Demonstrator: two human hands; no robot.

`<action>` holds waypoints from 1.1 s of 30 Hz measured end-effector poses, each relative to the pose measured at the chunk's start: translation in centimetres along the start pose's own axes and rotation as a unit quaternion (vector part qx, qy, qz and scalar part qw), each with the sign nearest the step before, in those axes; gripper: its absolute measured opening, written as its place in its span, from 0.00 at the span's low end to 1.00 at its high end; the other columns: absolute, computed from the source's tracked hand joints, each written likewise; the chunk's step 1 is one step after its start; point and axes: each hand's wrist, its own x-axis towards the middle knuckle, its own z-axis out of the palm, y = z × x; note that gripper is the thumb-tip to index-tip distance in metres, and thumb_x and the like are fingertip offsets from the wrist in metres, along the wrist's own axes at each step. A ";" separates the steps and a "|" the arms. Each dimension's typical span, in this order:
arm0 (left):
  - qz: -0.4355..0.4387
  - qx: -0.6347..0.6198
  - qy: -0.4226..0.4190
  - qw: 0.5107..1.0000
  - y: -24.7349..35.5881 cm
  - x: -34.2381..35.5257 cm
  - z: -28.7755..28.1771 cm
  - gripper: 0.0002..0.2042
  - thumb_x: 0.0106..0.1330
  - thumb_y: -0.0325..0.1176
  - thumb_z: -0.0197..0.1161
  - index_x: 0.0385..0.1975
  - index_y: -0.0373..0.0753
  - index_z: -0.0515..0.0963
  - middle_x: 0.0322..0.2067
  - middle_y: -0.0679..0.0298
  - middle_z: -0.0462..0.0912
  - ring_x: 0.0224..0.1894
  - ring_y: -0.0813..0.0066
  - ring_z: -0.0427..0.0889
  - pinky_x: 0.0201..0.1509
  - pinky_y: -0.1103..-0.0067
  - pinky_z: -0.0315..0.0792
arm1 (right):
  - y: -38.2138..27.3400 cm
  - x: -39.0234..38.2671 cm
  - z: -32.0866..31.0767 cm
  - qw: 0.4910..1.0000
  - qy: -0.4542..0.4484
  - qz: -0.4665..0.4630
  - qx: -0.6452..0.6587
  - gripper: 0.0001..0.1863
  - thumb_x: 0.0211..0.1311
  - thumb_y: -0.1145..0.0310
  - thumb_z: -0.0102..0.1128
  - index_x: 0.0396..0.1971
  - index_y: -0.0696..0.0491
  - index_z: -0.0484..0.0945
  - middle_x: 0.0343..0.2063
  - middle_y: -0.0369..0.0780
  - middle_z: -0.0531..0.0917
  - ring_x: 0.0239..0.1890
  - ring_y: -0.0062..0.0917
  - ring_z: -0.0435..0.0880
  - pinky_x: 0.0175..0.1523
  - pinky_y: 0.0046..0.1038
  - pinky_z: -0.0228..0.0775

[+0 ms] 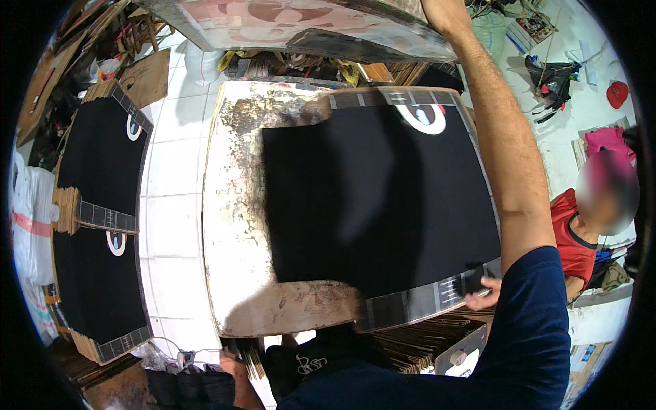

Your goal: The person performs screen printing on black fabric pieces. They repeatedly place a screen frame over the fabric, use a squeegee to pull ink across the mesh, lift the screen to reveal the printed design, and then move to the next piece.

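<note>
My right arm stretches up along the right side. Its hand [445,15] is closed on the corner of a raised screen-printing frame [328,34], partly cut off by the top edge. Under the frame, a black fabric panel [307,205] lies on a board with grey marked strips [403,307] along its edges. A round white print [434,123] shows at the panel's far edge. My left hand [232,362] is low at the near left, beside a stack of thin boards [254,365]; its fingers are hard to make out.
The board rests on a paint-stained table [239,205]. Black panels on boards [102,157] stand at left. A person in red [570,225] is at right; a hand [484,295], apparently theirs, is by the board's near right corner. Below it, more boards [410,342] are stacked.
</note>
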 end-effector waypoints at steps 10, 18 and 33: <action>0.082 0.077 0.356 0.928 6.4 6.7 -36.4 0.21 0.76 0.49 0.59 0.45 0.34 0.86 0.38 0.45 0.88 0.41 0.49 0.87 0.47 0.63 0.77 | -0.1 1.4 0.2 0.999 0.020 0.012 0.030 0.34 0.68 0.37 0.52 0.51 0.54 0.84 0.51 0.51 0.86 0.57 0.46 0.83 0.62 0.39 0.71; 0.031 -0.145 0.355 0.923 -7.9 -3.9 -64.4 0.21 0.77 0.46 0.62 0.44 0.28 0.82 0.37 0.62 0.84 0.40 0.74 0.76 0.50 0.76 0.72 | 1.1 4.3 0.9 0.998 0.012 -0.033 0.059 0.29 0.69 0.44 0.55 0.45 0.57 0.87 0.42 0.52 0.89 0.47 0.43 0.88 0.54 0.38 0.75; 0.064 -0.405 0.080 0.909 9.4 6.8 -24.4 0.07 0.71 0.32 0.67 0.32 0.37 0.85 0.28 0.75 0.79 0.33 0.83 0.73 0.40 0.81 0.68 | 0.8 3.6 0.4 1.000 -0.008 -0.016 0.016 0.30 0.68 0.43 0.52 0.47 0.55 0.87 0.46 0.53 0.88 0.51 0.46 0.86 0.59 0.41 0.74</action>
